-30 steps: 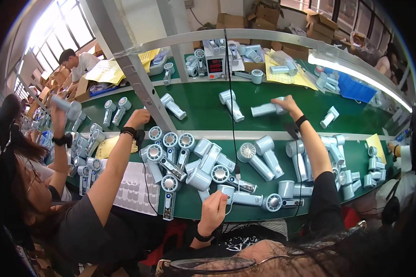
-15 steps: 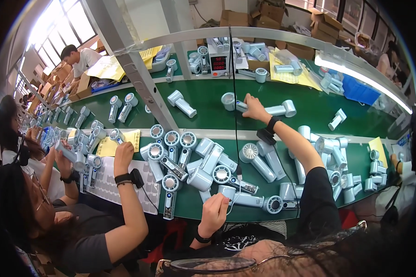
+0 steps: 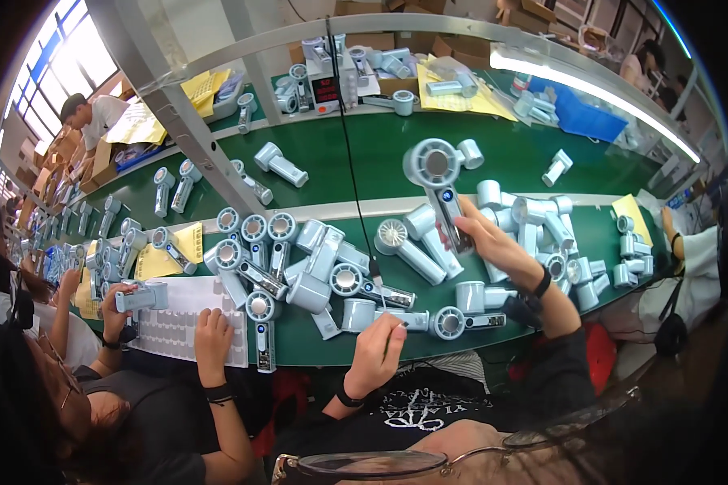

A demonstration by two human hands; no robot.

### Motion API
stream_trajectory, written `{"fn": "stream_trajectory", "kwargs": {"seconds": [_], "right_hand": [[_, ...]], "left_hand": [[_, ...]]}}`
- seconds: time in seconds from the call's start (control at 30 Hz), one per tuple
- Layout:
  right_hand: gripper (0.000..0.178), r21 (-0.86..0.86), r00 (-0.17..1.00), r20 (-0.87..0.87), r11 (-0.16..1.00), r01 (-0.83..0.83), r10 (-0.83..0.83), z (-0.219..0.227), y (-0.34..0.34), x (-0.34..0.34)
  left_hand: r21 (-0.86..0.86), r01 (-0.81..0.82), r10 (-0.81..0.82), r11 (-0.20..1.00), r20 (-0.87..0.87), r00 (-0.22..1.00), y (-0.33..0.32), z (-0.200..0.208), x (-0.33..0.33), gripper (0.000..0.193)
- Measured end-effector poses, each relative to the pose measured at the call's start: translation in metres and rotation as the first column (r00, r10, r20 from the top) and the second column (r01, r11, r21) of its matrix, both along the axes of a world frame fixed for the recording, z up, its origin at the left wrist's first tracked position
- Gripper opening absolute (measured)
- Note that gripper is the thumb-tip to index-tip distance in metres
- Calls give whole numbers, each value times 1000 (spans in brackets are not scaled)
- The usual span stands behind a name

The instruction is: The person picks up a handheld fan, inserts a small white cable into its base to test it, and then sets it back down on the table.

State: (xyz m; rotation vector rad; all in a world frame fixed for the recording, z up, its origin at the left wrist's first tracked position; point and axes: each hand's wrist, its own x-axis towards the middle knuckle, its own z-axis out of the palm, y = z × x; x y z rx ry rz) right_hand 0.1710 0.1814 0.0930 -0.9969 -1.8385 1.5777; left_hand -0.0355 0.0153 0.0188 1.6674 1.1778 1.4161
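Note:
In my right hand [image 3: 493,242] is a light blue handheld fan [image 3: 436,166], gripped by its handle and raised above the bench with its round grille up. The handle has a dark see-through panel with a small lit display. My left hand [image 3: 374,352] is closed in a pinch near the bench's front edge; what lies between its fingertips is too small to make out. Just beyond it a fan lying on its side [image 3: 358,316] rests on the bench. A white cable [image 3: 382,295] hangs from a black cord and runs down close to my left fingers.
Several more fans [image 3: 310,291] lie heaped across the green bench [image 3: 364,349]. Behind is a green belt [image 3: 332,166] with spaced-out fans. At left, a co-worker's hand [image 3: 213,339] is over a white sheet [image 3: 182,311]. A blue bin [image 3: 584,113] stands at the back right.
My right hand has come back from the far belt with a fan, now lifted over the near bench. My left hand stays pinched near the front edge. The view has shifted somewhat.

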Motion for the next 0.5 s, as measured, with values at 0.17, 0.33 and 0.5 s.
{"fn": "stream_trajectory", "kwargs": {"seconds": [0.17, 0.33, 0.5], "right_hand": [[46, -226, 848, -510, 974, 32, -146, -16, -63, 3], [49, -350, 622, -745, 935, -54, -243, -40, -84, -10], [42, -433, 493, -810, 891, -134, -319, -53, -87, -14]], "left_hand": [[34, 122, -123, 992, 21, 992, 10, 16, 41, 9], [88, 58, -54, 994, -45, 998, 15, 17, 73, 5], [22, -89, 88, 996, 60, 994, 12, 14, 87, 5]]}}
